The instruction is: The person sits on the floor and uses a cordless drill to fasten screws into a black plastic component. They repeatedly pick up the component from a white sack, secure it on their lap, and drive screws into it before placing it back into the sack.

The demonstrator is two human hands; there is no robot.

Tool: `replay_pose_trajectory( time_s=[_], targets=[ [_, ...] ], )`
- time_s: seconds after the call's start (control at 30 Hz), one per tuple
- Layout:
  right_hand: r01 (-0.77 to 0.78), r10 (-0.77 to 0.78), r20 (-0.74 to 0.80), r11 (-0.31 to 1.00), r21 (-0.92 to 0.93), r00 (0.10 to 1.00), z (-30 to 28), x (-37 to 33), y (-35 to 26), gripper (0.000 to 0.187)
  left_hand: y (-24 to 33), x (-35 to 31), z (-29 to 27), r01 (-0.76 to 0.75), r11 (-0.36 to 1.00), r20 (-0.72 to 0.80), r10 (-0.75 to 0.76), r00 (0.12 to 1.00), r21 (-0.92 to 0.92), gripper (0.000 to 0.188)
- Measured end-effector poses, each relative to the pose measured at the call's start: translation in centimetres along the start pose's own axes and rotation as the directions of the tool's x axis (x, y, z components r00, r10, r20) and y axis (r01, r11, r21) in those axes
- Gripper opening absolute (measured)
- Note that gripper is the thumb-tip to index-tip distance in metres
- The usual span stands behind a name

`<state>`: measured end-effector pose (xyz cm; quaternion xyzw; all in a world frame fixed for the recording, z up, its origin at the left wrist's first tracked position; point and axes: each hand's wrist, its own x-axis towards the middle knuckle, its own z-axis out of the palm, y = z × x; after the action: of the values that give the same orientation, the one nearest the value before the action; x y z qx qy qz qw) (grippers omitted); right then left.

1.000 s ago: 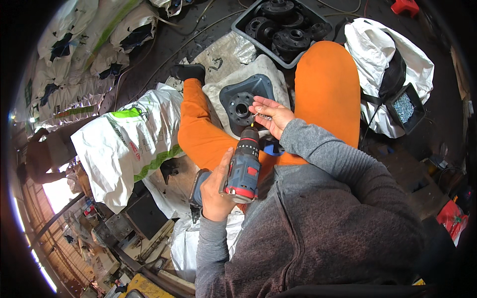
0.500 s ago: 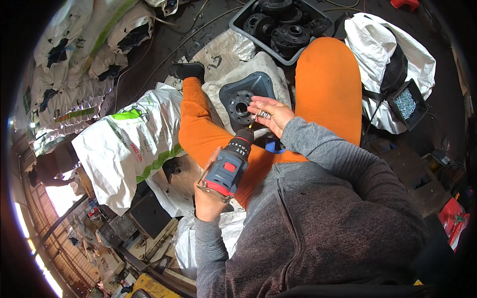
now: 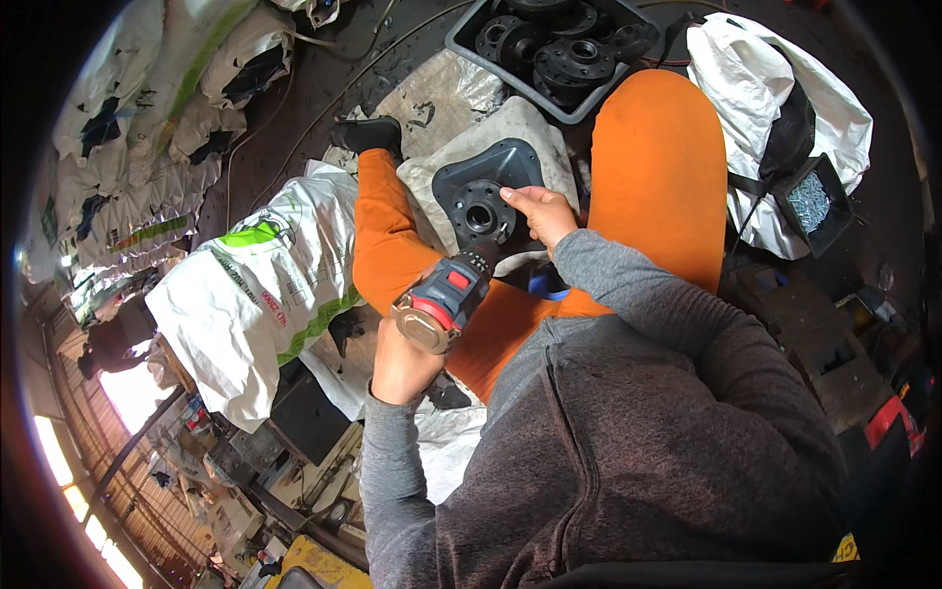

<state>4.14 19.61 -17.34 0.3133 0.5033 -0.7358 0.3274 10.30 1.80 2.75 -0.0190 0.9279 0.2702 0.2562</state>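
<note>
My left hand (image 3: 407,365) grips a grey and red cordless drill (image 3: 446,294), its chuck pointing up toward a round black metal flange (image 3: 481,191) with a central bore and a ring of holes. The drill's tip meets the near edge of the flange; the contact itself is hard to make out. The flange sits on a dark square-cornered base plate (image 3: 510,157) over a pale cloth pad (image 3: 554,147) between my legs. With thumb and forefinger at the flange's right rim, my right hand (image 3: 545,214) is closed, its curled fingers mostly hiding the small silver screws held in it.
A grey plastic crate (image 3: 569,110) of black flanged parts (image 3: 574,64) stands ahead. At right, a black bin of screws (image 3: 810,201) rests against a white sack (image 3: 736,69). Another white sack (image 3: 245,285) lies left of my orange-trousered leg. Hoses and cables cross the floor.
My left hand has pushed the drill forward and tilted it, bringing its tip to the flange. My right hand, earlier open-fingered with screws by the bit, has curled and moved to the flange's rim.
</note>
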Motion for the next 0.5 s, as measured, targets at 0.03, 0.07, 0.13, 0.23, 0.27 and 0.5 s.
replay_pose_trajectory(
  time_s=[0.03, 0.07, 0.13, 0.23, 0.27, 0.5],
  targets=[
    [0.024, -0.024, -0.005, 0.999, -0.030, 1.000, 0.0, 0.3, 0.2, 0.030, 0.4, 0.6, -0.3, -0.001, 1.000, 0.010, 0.001, 1.000, -0.004, 0.034],
    [0.019, -0.019, 0.005, 0.999, -0.027, 1.000, 0.1, 0.1, 0.3, 0.030, 1.1, 1.0, -0.8, 0.008, 1.000, 0.015, -0.008, 1.000, -0.005, 0.034],
    [0.020, -0.020, 0.010, 1.000, -0.019, 1.000, 0.1, 0.1, 0.2, 0.029, 3.0, 2.5, -2.3, -0.006, 0.996, 0.092, -0.002, 0.996, 0.088, 0.031],
    [0.026, -0.026, -0.009, 1.000, -0.014, 1.000, 0.1, 0.0, 0.1, 0.029, 4.4, 4.4, -3.6, -0.037, 0.979, 0.168, 0.003, 0.986, 0.198, 0.026],
    [0.021, -0.022, -0.007, 1.000, -0.021, 1.000, 0.2, -0.1, 0.0, 0.029, 4.8, 5.1, -4.1, -0.040, 0.973, 0.207, -0.008, 0.978, 0.229, 0.025],
    [0.017, -0.020, 0.048, 0.998, 0.060, 0.999, 0.0, 0.1, 0.5, 0.027, 4.6, 7.0, -4.3, -0.043, 0.973, 0.290, -0.025, 0.957, 0.228, 0.030]
  ],
)
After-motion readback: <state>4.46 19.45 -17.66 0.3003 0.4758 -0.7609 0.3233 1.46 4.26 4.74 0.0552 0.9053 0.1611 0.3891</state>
